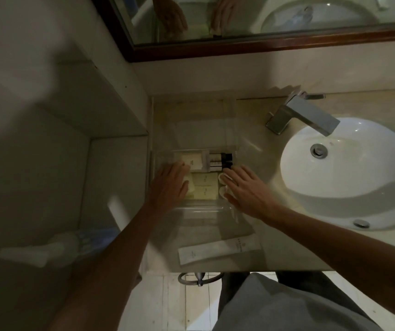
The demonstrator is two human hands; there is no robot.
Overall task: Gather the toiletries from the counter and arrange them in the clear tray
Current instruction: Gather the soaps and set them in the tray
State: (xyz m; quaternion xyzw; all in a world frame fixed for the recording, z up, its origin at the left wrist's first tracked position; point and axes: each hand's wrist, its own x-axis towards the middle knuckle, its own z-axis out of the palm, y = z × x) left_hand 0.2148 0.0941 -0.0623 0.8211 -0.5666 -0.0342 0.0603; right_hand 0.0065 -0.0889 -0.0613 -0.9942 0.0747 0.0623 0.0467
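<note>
Done: several toiletries already lie in the clear plastic tray [165,156]: pale yellow sachets [203,187], small dark-capped bottles [220,161], round white pads [222,185].
Left: one long white packet [218,250] lies on the desk outside the tray, near the front edge; most of the task looks finished.
Left hand [170,185]: flat, fingers [179,168] spread loosely, resting at the tray's left side, holding nothing.
Right hand [246,187]: flat, fingers splayed over the white pads, gripping nothing.
Surface: beige marble desk [275,247], glossy.
Room: dim bathroom, white oval sink [349,211], steel tap [306,113], wood-framed mirror [263,44].
</note>
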